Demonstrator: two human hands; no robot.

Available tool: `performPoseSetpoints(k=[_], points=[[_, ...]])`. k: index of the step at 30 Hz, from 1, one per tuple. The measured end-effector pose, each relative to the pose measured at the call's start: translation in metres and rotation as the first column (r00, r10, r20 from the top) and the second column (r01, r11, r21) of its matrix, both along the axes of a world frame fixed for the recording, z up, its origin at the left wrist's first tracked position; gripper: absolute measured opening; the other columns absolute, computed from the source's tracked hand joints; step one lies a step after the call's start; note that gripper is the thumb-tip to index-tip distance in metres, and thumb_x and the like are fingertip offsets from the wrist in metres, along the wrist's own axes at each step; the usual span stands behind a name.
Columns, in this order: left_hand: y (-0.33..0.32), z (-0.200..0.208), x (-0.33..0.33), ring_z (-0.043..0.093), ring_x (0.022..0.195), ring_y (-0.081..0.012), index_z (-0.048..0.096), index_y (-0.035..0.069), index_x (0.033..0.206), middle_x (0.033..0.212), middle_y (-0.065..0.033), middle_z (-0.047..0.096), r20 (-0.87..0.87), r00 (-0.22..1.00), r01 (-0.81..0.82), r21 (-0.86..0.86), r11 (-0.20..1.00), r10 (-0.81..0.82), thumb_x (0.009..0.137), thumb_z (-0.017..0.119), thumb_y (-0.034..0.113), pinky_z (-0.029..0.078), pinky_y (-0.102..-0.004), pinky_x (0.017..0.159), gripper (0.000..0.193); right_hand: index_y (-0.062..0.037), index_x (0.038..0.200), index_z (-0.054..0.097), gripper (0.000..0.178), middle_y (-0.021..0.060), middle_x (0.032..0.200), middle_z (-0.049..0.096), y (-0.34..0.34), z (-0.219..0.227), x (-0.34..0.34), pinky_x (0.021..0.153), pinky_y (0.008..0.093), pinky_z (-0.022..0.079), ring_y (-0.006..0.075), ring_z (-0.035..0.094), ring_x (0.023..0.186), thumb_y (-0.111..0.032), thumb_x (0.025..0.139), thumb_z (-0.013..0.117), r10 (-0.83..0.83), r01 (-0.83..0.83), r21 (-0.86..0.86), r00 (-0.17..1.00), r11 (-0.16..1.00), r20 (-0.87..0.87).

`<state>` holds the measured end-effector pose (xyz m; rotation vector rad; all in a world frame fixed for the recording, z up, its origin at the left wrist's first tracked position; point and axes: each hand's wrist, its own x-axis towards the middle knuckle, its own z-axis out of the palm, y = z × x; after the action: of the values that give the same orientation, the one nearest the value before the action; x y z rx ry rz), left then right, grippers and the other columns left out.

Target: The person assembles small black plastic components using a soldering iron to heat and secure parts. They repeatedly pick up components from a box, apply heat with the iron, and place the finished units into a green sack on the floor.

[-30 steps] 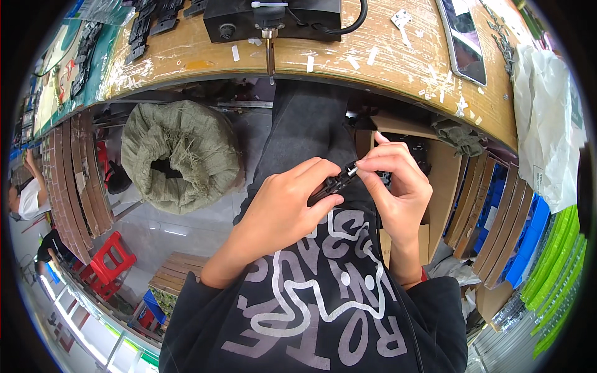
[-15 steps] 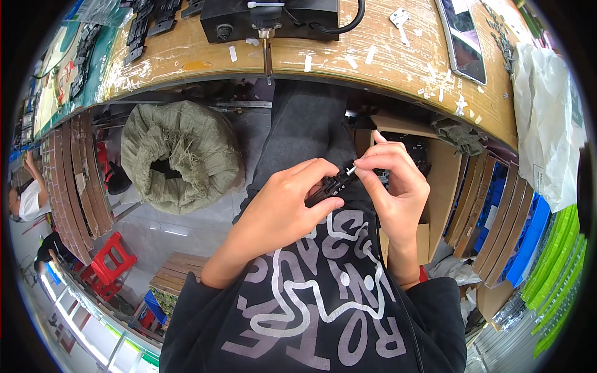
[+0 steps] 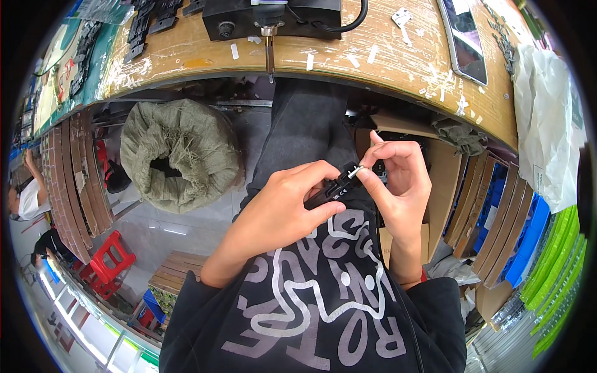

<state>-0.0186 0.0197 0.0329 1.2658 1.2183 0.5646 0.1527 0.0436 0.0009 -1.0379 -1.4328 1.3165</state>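
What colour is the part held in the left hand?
Black: the part in the left hand shows best in the head view.

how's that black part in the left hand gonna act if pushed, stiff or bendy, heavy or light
The black part is probably stiff: its visible edges look straight in the left hand. It is likely light, being small enough for one hand. It's unlikely to roll, given its blocky shape.

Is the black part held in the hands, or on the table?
Held: the left hand grips the black part, with the right hand at its silver pin.
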Motion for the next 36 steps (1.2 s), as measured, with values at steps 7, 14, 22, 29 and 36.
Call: performPoseSetpoints(k=[7,14,22,29,36], points=[[-0.004,-0.002,0.002,0.048,0.055,-0.0197,0.049,-0.001,0.09,0.069,-0.0118,0.051,-0.046,0.999,-0.005,0.089,0.996,0.009,0.068,0.066,0.008,0.039,-0.0299,0.051,0.029,0.0005,0.088,0.047,0.025,0.0035,0.081,0.048,-0.001,-0.001,0.001,0.098,0.0429,0.026,0.0117,0.053,0.076,0.01,0.068,0.058,0.006,-0.013,-0.066,0.993,0.998,-0.117],[-0.005,0.0,0.002,0.05,0.058,-0.0249,0.049,-0.001,0.091,0.073,-0.013,0.051,-0.086,0.996,-0.004,0.135,0.991,0.015,0.068,0.065,0.007,0.04,-0.0318,0.053,0.029,0.0011,0.087,0.049,0.022,0.0031,0.08,0.048,-0.001,0.001,0.001,0.098,0.0416,0.027,0.0117,0.053,0.077,0.01,0.068,0.058,0.001,-0.011,-0.098,0.995,0.995,-0.104],[-0.008,-0.004,0.001,0.053,0.072,-0.0348,0.048,-0.001,0.091,0.085,-0.0138,0.054,-0.196,0.98,0.086,0.273,0.958,-0.033,0.069,0.062,0.008,0.044,-0.0379,0.058,0.027,0.0013,0.085,0.054,0.017,0.0055,0.082,0.054,-0.003,0.0,-0.001,0.096,0.0397,0.03,0.0137,0.052,0.08,0.006,0.07,0.059,0.031,-0.034,-0.08,0.999,0.996,-0.032],[-0.003,-0.001,-0.007,0.043,0.052,-0.0112,0.054,0.001,0.087,0.069,-0.0049,0.049,-0.102,0.992,0.094,0.211,0.973,-0.074,0.071,0.066,0.016,0.034,-0.0218,0.047,0.025,-0.0002,0.079,0.059,0.008,0.0069,0.082,0.059,0.002,0.002,0.005,0.089,0.0378,0.035,0.0196,0.054,0.08,-0.003,0.072,0.06,0.133,-0.162,0.101,0.96,0.982,0.247],[0.01,-0.052,-0.031,0.043,0.069,-0.0078,0.049,0.001,0.104,0.088,-0.0044,0.051,0.42,0.907,0.009,0.001,1.0,-0.008,0.083,0.042,0.05,0.034,-0.0182,0.057,0.054,-0.0014,0.079,0.061,0.009,0.0072,0.082,0.061,0.01,-0.004,-0.006,0.09,0.0414,0.032,0.0193,0.055,0.08,-0.007,0.072,0.061,0.169,-0.168,0.141,0.986,0.976,0.007]])
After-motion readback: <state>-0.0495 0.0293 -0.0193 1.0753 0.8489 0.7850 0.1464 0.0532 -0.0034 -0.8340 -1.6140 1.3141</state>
